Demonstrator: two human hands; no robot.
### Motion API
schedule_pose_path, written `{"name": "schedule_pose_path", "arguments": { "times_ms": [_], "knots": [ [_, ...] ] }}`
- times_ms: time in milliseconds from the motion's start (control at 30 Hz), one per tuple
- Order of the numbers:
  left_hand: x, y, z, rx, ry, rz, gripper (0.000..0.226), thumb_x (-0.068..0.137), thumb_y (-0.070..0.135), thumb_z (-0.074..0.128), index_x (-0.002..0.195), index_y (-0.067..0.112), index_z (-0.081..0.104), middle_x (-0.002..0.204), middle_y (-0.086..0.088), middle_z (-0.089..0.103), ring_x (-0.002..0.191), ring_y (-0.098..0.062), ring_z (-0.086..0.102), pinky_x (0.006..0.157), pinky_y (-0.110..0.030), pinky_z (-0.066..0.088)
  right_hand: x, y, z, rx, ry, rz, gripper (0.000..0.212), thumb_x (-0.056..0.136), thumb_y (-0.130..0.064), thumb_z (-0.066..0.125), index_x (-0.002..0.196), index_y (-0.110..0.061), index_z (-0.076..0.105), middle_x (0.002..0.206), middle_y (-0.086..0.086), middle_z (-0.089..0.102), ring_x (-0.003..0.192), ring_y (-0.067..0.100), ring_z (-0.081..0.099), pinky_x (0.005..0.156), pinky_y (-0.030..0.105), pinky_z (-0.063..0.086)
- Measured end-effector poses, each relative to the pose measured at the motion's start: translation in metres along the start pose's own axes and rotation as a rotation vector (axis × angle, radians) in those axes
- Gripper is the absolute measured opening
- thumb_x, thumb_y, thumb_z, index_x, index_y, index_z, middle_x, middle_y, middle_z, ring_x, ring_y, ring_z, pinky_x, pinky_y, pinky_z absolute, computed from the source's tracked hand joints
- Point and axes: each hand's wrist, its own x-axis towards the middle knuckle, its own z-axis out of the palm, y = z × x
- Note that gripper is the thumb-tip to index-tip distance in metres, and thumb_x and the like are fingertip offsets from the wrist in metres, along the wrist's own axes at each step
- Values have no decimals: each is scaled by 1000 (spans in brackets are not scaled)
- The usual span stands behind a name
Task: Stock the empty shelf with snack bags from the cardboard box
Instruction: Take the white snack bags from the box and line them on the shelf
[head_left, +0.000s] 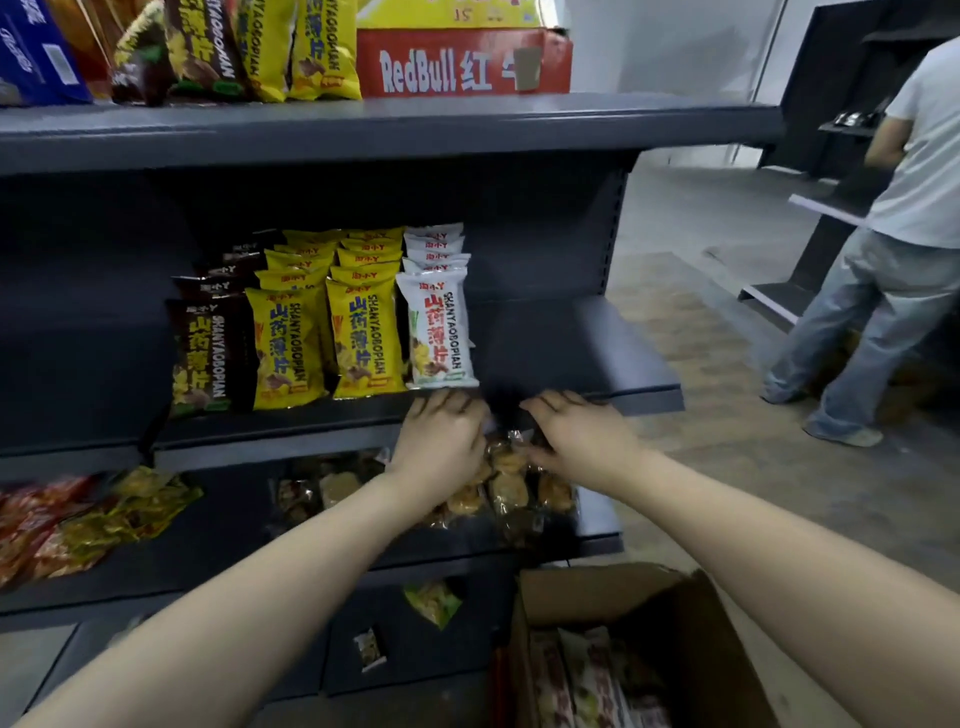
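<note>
Clear snack bags (511, 486) of golden pieces lie in a small pile on the lower shelf (597, 527). My left hand (441, 441) and my right hand (584, 436) reach in under the middle shelf's front edge. With curled fingers they hold the top of the pile from either side; the fingertips are lost in shadow. The open cardboard box (587, 592) stands at the bottom right with more packed bags (597, 675) inside. On the middle shelf (576, 353), brown, yellow and white bags (439, 327) stand in rows, with bare shelf to their right.
Red and yellow bags (78, 519) lie at the lower left. Two small packets (431, 603) sit on the bottom shelf. A RedBull carton (467, 62) and more bags fill the top shelf. A person in a white shirt and jeans (883, 270) stands at the right.
</note>
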Motion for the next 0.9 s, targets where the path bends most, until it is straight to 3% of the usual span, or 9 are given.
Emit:
{"name": "schedule_pose_path", "arguments": {
  "times_ms": [133, 300, 567, 667, 800, 900],
  "knots": [
    [-21, 43, 21, -88, -143, -15, 32, 91, 27, 46, 119, 21, 59, 120, -2, 61, 115, -26, 53, 93, -36, 42, -47, 11, 11, 16, -62, 62, 56, 87, -49, 56, 129, -13, 51, 126, 8, 58, 115, 29, 55, 80, 39, 49],
    [-49, 88, 61, -171, -354, 37, 24, 92, 22, 43, 110, 17, 59, 110, -2, 61, 97, -26, 60, 72, -37, 52, -106, 28, 39, -2, -190, 165, 55, 90, -49, 48, 132, -14, 47, 130, 6, 54, 117, 27, 53, 82, 39, 50],
    [-87, 135, 129, -262, -733, 40, 30, 93, 23, 41, 117, 12, 54, 116, -9, 58, 99, -28, 59, 72, -31, 47, -185, 44, 104, 65, -382, 393, 49, 90, -50, 49, 124, -16, 47, 123, 3, 53, 116, 24, 52, 79, 37, 49],
    [-95, 144, 156, -347, -887, -33, 13, 92, 16, 40, 91, 12, 52, 92, -8, 59, 82, -24, 59, 61, -27, 43, -199, 46, 131, 118, -453, 463, 48, 90, -51, 47, 123, -16, 47, 121, 3, 54, 114, 23, 52, 78, 38, 51],
    [-101, 150, 204, -481, -1127, -219, 13, 92, 15, 42, 95, 16, 54, 77, -4, 52, 60, -19, 48, 52, -27, 33, -206, 47, 169, 217, -554, 562, 47, 91, -50, 48, 125, -17, 47, 119, 3, 53, 113, 25, 52, 79, 39, 50],
    [-103, 154, 232, -518, -1171, -396, 13, 93, 13, 43, 80, 11, 47, 62, -5, 41, 50, -16, 38, 50, -27, 30, -206, 49, 203, 282, -640, 607, 47, 91, -51, 49, 122, -16, 47, 117, 4, 53, 110, 26, 52, 78, 38, 49]
  ]
}}
